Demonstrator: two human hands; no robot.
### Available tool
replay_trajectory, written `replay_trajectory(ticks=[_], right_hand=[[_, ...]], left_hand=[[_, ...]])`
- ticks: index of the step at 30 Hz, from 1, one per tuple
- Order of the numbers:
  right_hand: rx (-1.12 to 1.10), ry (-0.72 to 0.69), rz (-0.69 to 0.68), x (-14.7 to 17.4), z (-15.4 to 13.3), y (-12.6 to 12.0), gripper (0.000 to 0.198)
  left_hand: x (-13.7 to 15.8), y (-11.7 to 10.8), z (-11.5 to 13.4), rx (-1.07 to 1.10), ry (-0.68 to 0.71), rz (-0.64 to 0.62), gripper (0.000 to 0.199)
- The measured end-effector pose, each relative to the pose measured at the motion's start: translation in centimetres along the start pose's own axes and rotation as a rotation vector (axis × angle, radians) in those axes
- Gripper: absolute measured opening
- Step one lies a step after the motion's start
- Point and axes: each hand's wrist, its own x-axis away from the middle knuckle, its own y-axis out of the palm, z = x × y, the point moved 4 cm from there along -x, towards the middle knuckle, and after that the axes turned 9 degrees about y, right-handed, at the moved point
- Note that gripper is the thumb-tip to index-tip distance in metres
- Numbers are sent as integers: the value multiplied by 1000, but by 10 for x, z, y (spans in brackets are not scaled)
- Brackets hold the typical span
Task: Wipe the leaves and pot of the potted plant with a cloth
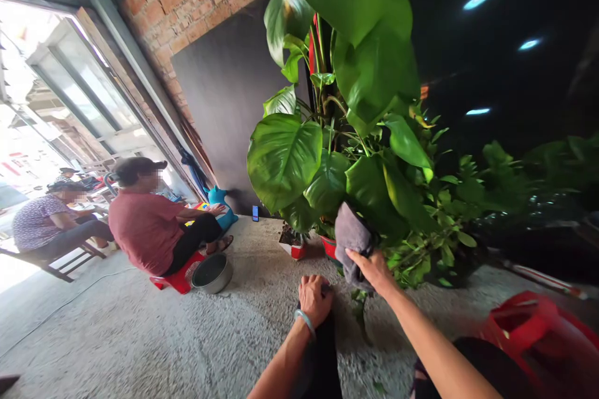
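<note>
My right hand [374, 271] is closed on a grey cloth [352, 238]. The cloth is bunched up against the lower leaves of a big green potted plant [286, 159]. Part of the plant's red pot [330, 248] shows behind the cloth. My left hand [315, 300], with a pale bangle [305, 322] at the wrist, lies on my dark-trousered knee [322, 355]. Its fingers curl over the knee, and their tips are hidden. A leafy sprig [359, 315] hangs or lies just below the cloth; I cannot tell which.
A small planter [292, 243] stands left of the pot, and a phone [255, 213] leans near the dark panel [234, 106]. A metal basin [213, 273] sits beside a person on a red stool [180, 274]. At right is a red bag [538, 330]; bushy plants [435, 224] line the dark glass.
</note>
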Motion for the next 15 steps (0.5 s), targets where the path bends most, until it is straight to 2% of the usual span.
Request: replay_trajectory(ticks=[2, 4, 6, 8, 12, 15], right_hand=[[-13, 73, 44, -13, 15, -5, 36], [-26, 110, 55, -12, 30, -9, 35], [-39, 86, 19, -6, 34, -6, 37], [-57, 25, -18, -9, 21, 3, 43], [-107, -32, 25, -50, -15, 14, 51], [-179, 25, 68, -71, -6, 9, 49]], left_hand=[[0, 6, -14, -283, 3, -140, 25], [0, 12, -25, -377, -35, -217, 28], [-3, 13, -28, -392, -77, -214, 32], [-7, 11, -27, -388, -96, -213, 34], [-12, 10, -24, -392, -101, -224, 35], [-11, 11, -27, -393, -116, -222, 38]])
